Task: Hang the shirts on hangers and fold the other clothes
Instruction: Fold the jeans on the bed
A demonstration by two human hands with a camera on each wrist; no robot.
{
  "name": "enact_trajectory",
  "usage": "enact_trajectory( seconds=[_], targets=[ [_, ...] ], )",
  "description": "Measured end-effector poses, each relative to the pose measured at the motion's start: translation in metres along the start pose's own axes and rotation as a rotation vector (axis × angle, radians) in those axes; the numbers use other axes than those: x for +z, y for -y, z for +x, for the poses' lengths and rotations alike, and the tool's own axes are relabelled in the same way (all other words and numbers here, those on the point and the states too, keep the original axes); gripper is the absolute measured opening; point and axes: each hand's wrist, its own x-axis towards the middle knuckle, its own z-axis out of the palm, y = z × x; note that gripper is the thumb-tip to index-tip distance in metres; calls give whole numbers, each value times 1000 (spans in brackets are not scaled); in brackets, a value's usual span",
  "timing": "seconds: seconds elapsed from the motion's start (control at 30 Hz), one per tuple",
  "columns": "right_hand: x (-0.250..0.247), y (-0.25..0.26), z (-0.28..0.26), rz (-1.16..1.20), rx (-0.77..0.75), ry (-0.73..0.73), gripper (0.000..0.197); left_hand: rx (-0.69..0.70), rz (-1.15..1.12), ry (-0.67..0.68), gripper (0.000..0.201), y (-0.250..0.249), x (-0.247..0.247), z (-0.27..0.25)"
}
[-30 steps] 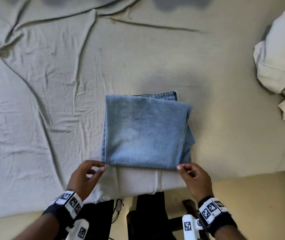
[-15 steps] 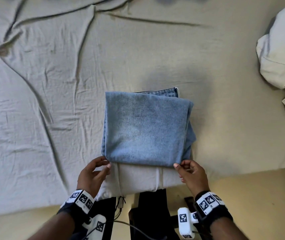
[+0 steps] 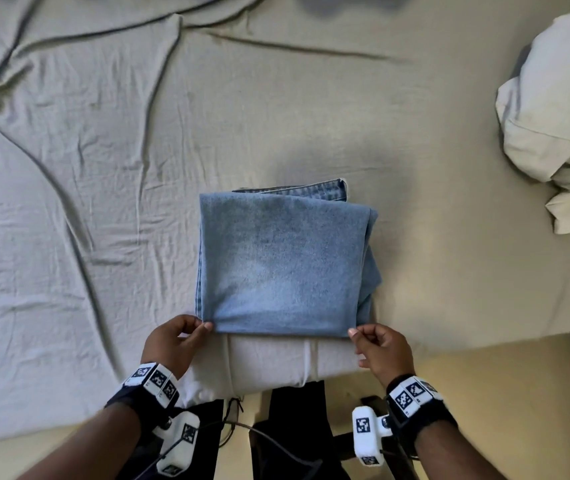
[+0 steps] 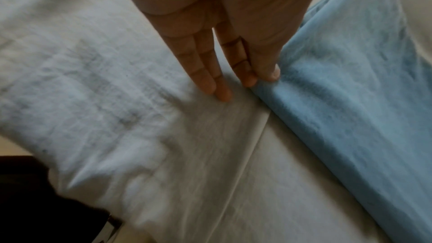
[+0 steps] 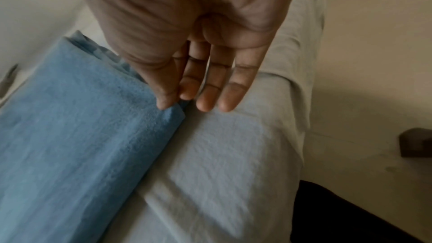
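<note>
Folded light-blue jeans (image 3: 283, 261) lie as a square on the bed, their near edge over a folded pale grey garment (image 3: 276, 365) at the bed's front edge. My left hand (image 3: 186, 332) pinches the jeans' near left corner (image 4: 266, 88) between thumb and forefinger, the other fingers resting on the grey cloth (image 4: 187, 136). My right hand (image 3: 363, 336) pinches the near right corner (image 5: 173, 110) the same way, its other fingers straight above the grey garment (image 5: 222, 145).
A rumpled beige sheet (image 3: 86, 202) covers the bed, with deep creases at the left. A heap of white cloth (image 3: 560, 116) sits at the right edge. Below the bed's front edge are tan floor (image 3: 501, 393) and my dark trousers (image 3: 297, 434).
Both hands moved up from beside the grey garment to the jeans' near corners and took hold of them. The jeans have stayed in place.
</note>
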Motion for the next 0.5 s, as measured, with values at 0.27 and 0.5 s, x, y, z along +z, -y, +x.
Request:
enact_trajectory(
  seconds=[0.27, 0.5],
  targets=[
    [-50, 84, 49, -115, -194, 37, 6, 151, 318, 78, 38, -92, -76, 54],
    [-31, 179, 101, 53, -36, 118, 54, 19, -357, 42, 33, -168, -52, 86]
  ],
)
